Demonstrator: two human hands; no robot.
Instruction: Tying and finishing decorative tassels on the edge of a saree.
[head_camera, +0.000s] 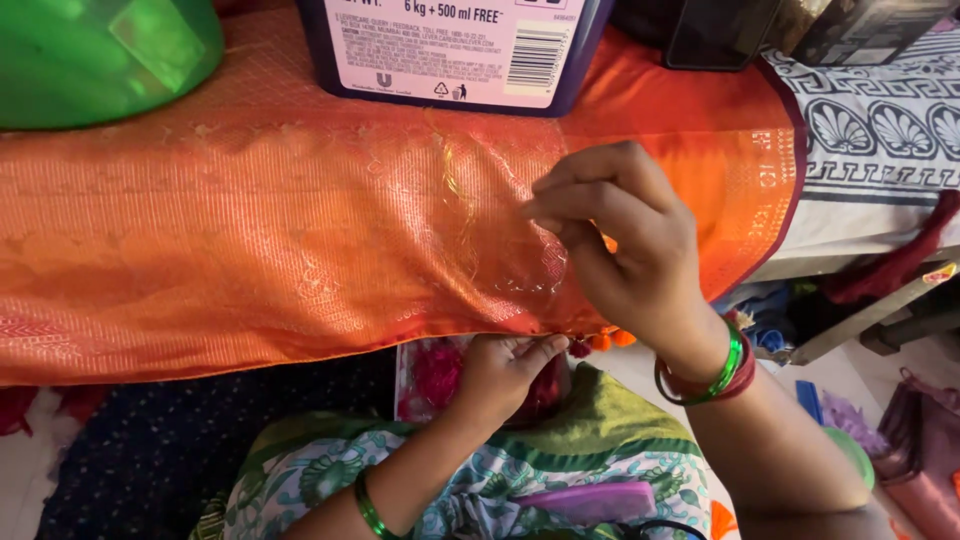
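Observation:
An orange silk cloth (260, 240) with woven gold patterns lies spread over a low table edge and hangs toward me. My right hand (625, 240) rests on the cloth with thumb and forefinger pinched; whether a needle or thread sits between them is too fine to tell. My left hand (505, 375) grips the cloth's lower hem from below, thumb on top. Small orange and red tassel beads (605, 342) hang from the hem just right of that hand. A clear packet of pink and red tassels (432, 380) lies in my lap under the hem.
A large white-and-purple detergent container (460, 50) stands on the cloth at the back, with a green plastic tub (95, 55) at the back left. A black-and-white patterned sheet (880, 130) covers the right side. A purple comb (598, 500) lies in my lap.

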